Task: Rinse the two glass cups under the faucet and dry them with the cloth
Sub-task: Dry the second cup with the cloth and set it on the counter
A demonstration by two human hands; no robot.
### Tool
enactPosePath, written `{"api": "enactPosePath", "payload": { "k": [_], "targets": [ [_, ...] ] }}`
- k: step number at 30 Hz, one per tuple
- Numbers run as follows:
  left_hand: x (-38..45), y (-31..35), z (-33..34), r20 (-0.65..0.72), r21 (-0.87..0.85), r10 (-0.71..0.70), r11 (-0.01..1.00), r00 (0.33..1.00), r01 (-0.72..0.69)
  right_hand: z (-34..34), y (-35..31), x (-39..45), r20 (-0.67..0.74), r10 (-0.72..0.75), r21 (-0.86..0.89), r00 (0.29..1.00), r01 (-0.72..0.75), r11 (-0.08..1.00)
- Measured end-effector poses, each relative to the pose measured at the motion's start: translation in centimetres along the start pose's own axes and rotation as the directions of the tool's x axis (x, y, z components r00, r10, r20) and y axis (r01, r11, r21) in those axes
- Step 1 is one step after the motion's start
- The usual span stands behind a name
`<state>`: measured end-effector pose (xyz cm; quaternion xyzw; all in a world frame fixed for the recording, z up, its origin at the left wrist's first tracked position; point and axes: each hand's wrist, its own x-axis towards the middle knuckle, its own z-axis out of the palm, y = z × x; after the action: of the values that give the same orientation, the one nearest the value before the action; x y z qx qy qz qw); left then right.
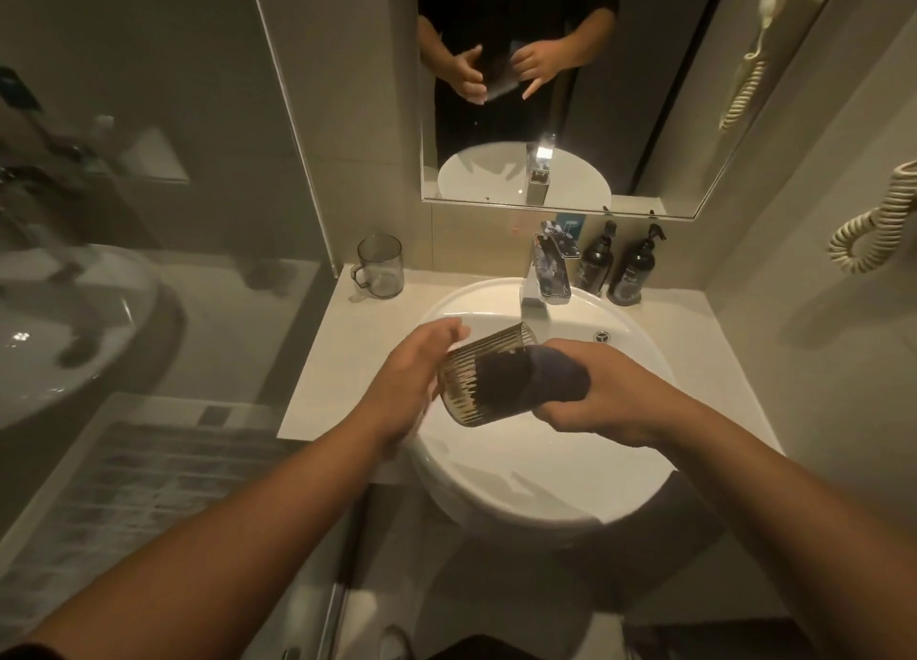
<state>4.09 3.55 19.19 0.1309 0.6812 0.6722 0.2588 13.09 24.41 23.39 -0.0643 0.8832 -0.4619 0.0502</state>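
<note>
A ribbed glass cup (471,386) is held tilted on its side over the white sink (645,356). My left hand (412,376) cradles its outer wall and base, fingers curved round it. My right hand (605,396) grips a dark cloth (541,374) that is stuffed into the cup's mouth. A second clear glass cup with a handle (381,267) stands upright on the counter at the back left. The chrome faucet (548,272) sits behind the sink; I see no water running.
Two dark pump bottles (615,267) stand right of the faucet on the pale counter (337,361). A mirror (645,113) hangs above. A coiled cord (873,222) hangs on the right wall. A glass partition is at the left.
</note>
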Motion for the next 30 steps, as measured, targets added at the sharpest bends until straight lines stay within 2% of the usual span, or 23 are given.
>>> {"api": "enactPosePath", "payload": {
  "k": [2, 3, 4, 5, 8, 14, 17, 20, 21, 23, 26, 28, 30],
  "targets": [
    [0.3, -0.7, 0.8, 0.095, -0.259, -0.281, 0.919, 0.955, 0.297, 0.0, -0.3, 0.0, -0.029, -0.013, -0.051, 0.999, 0.011, 0.999],
    [0.4, -0.8, 1.1, 0.149, -0.325, -0.35, 0.866, 0.925, 0.38, 0.1, -0.5, 0.1, -0.034, -0.018, -0.081, 0.999, 0.015, 0.997],
    [0.6, -0.6, 1.4, 0.156, -0.376, -0.374, 0.834, 0.914, 0.405, 0.1, -0.6, 0.2, -0.035, -0.018, -0.101, 0.999, 0.015, 0.995],
    [0.9, -0.3, 1.6, 0.119, -0.408, -0.375, 0.826, 0.919, 0.389, 0.1, -0.8, 0.2, -0.03, -0.011, -0.109, 0.999, 0.008, 0.994],
    [1.6, 0.7, 2.2, -0.044, -0.358, -0.272, 0.903, 0.961, 0.239, 0.1, -1.0, 0.4, -0.001, 0.021, -0.079, 1.0, -0.021, 0.997],
    [2.0, 1.3, 3.0, -0.093, -0.309, -0.057, 0.951, 0.994, 0.025, 1.2, -2.2, 0.5, -0.004, 0.066, 0.256, 0.998, -0.062, 0.965],
    [2.0, 1.1, 3.2, -0.125, -0.296, 0.023, 0.953, 0.992, -0.06, 1.3, -2.5, 0.5, -0.029, 0.059, 0.344, 0.998, -0.046, 0.938],
    [2.0, 0.6, 3.1, -0.148, -0.189, 0.194, 0.957, 0.97, -0.221, 1.5, -2.6, 0.8, -0.101, 0.102, 0.399, 0.99, -0.054, 0.915],
    [2.0, 0.5, 2.9, -0.129, -0.16, 0.227, 0.956, 0.965, -0.246, 1.4, -2.6, 0.8, -0.13, 0.111, 0.373, 0.985, -0.055, 0.926],
    [2.2, 0.7, 2.1, -0.013, -0.195, 0.184, 0.964, 0.983, -0.183, 1.0, -2.6, 0.8, -0.16, 0.095, 0.216, 0.983, -0.059, 0.975],
    [2.7, 2.0, 0.6, 0.2, -0.293, -0.071, 0.948, 0.977, 0.128, 0.3, -2.6, 0.5, -0.092, 0.012, -0.196, 0.996, -0.03, 0.98],
    [2.8, 3.0, 0.7, 0.215, -0.278, -0.197, 0.927, 0.957, 0.253, 0.2, -2.9, 0.3, -0.045, -0.052, -0.352, 0.998, 0.032, 0.935],
    [3.1, 3.3, 1.6, 0.121, -0.249, -0.142, 0.954, 0.982, 0.169, 0.2, -3.2, 0.2, -0.066, -0.102, -0.39, 0.993, 0.068, 0.918]
  ]
}}
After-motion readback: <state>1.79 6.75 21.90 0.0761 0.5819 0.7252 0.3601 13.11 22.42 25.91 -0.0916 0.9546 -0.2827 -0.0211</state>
